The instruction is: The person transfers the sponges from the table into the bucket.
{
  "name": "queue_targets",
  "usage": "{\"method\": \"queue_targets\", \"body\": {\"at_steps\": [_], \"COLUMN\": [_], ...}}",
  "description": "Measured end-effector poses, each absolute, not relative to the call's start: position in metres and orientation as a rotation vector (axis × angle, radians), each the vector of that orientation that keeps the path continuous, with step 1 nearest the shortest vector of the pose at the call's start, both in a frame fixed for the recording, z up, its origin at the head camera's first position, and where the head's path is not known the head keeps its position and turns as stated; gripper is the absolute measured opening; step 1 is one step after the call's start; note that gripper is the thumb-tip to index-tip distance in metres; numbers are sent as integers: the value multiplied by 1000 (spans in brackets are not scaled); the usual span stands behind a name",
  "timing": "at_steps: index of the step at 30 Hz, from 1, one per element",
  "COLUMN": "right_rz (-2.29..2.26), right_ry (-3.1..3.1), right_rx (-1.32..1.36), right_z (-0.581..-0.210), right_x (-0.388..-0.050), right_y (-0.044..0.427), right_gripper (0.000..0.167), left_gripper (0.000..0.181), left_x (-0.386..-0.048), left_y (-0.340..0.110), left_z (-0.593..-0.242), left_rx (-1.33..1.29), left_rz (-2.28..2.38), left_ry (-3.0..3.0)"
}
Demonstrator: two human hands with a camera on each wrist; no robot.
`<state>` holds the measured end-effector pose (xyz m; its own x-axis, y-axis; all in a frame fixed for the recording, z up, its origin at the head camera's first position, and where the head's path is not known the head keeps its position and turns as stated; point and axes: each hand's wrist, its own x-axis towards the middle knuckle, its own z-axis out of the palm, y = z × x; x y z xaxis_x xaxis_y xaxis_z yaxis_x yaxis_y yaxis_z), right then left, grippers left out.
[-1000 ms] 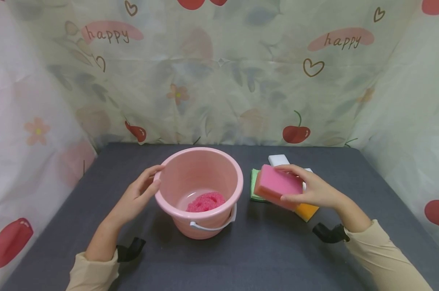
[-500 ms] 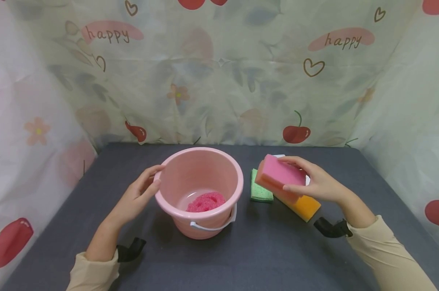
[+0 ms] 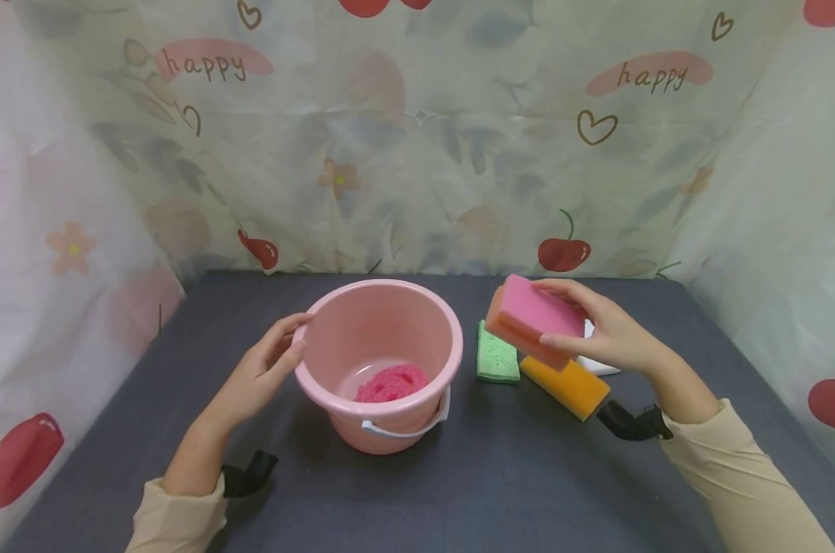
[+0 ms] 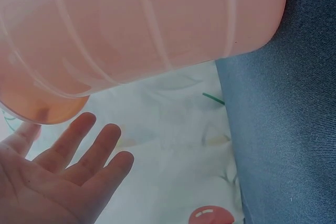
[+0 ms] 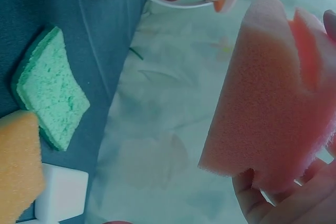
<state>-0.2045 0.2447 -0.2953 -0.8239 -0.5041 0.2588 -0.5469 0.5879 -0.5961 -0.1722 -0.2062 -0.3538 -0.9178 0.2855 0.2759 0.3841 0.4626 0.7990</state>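
A large pink sponge with an orange-pink underside is gripped in my right hand, raised above the table to the right of the bucket. Thumb and fingers pinch it from opposite sides, as the right wrist view also shows. The pink bucket stands upright, its white handle hanging at the front. Inside, on the bottom, lies a bright pink sponge-like piece. My left hand touches the bucket's left rim with its fingertips; the left wrist view shows its fingers spread and fairly straight.
Beneath and beside the raised sponge lie a green sponge, an orange sponge and a white block, partly hidden by the right hand in the head view. The dark table is walled by printed curtains.
My right hand has lifted the pink sponge up and away from the other sponges, uncovering more of the green and orange ones. The left hand and the bucket have stayed put.
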Motion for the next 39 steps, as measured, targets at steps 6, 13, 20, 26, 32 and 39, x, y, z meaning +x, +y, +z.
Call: {"method": "queue_targets", "body": {"at_steps": [6,13,20,26,32,39], "right_rz": [1070,1071,1063,1054,1086,1130], "right_ry": [-2740,-2734,-2700,-2665,-2634,-2605], "right_rx": [889,878,878,888,903,925], "right_z": [-289,-284,-280,-277,-275,-273], "right_x": [-205,-205,-205,-204,-203,-204], "right_y": [242,238,234,229,225,221], "right_gripper": [63,64,66,70,73,74], "left_gripper": [42,42,43,43,42,42], "left_x": [-172,-173,-172,-172,-172,-173], "left_y": [-206,-206,-206,-206,-205,-206], "left_z": [-353,-354,-353,-353,-353,-354], "left_rx": [-593,-584,-581,-580,-586,-597], "left_rz": [-1460,-1460,-1463,-1466,-1466,-1453], "left_ry": [-2606,-2617,-2621,-2617,-2608,-2592]}}
